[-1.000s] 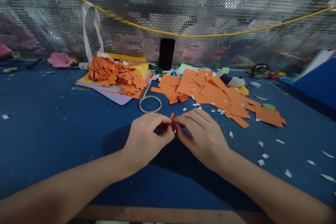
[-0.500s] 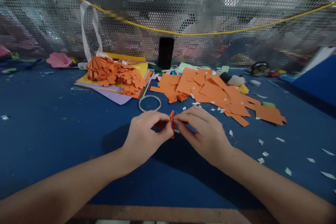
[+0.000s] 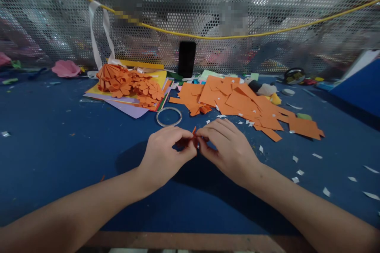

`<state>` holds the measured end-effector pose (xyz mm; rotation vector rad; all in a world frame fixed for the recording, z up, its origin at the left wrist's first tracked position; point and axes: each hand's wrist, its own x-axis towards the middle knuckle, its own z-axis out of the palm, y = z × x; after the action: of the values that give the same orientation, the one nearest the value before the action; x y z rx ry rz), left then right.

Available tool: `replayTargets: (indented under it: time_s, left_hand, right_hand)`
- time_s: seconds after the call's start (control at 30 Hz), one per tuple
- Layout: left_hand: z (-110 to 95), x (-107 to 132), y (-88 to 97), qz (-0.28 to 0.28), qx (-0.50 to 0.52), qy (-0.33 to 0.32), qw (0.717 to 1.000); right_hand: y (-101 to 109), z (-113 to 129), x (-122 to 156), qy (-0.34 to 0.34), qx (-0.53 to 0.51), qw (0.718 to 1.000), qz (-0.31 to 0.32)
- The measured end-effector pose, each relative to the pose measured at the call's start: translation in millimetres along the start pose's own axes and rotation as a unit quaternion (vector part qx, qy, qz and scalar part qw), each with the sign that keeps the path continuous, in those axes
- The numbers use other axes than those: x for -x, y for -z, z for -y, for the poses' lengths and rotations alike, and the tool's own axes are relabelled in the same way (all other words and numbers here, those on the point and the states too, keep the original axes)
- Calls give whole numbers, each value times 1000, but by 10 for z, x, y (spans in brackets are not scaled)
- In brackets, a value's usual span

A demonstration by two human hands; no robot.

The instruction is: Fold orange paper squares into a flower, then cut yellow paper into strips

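Observation:
Between my two hands, over the front middle of the blue table, is a small piece of orange paper (image 3: 194, 131); only a thin tip and a bit of its lower edge show. My left hand (image 3: 166, 154) pinches it from the left with thumb and forefinger. From the right, my right hand (image 3: 227, 148) holds it in a thumb-and-finger pinch, the fingertips almost touching those of the left. Most of the paper is hidden behind the fingers. Just beyond my left hand a roll of thin tape (image 3: 169, 117) lies flat.
Orange paper flowers (image 3: 130, 83) rest on coloured sheets (image 3: 130, 110) at the back left. Loose orange sheets (image 3: 234, 97) spread across the back right. White scraps (image 3: 299, 172) dot the right side. A black phone (image 3: 187, 59) leans against the perforated metal screen (image 3: 166, 2).
The orange paper has turned between my fingertips and now shows a narrower edge. Both hands stay in nearly the same place, and the view has shifted slightly.

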<state>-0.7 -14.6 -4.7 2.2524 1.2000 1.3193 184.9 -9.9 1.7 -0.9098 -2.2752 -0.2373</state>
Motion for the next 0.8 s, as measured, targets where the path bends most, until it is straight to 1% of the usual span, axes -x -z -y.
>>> replayTargets:
  time_s: [0.13,0.37,0.5,0.63,0.7,0.8]
  left_hand:
    - [-13,-5,5,3,13,8,1000]
    - [-1,-8,14,8,35,28,999]
    - [5,-10,3,-8,46,31,998]
    - [0,-21,0,-9,56,35,998]
    - [-3,-24,8,-5,60,37,997]
    - [0,-31,25,3,85,63,994]
  right_hand:
    - [3,3,0,-13,-14,1000,-4]
    - [34,8,-16,-56,-90,994,-25]
    - [46,-4,-16,-52,-108,992,-42]
    - [60,-7,-29,-55,-134,988,-53]
    - [71,8,-40,-83,-161,982,-51]
    - [87,37,-49,-170,-213,961,-47]
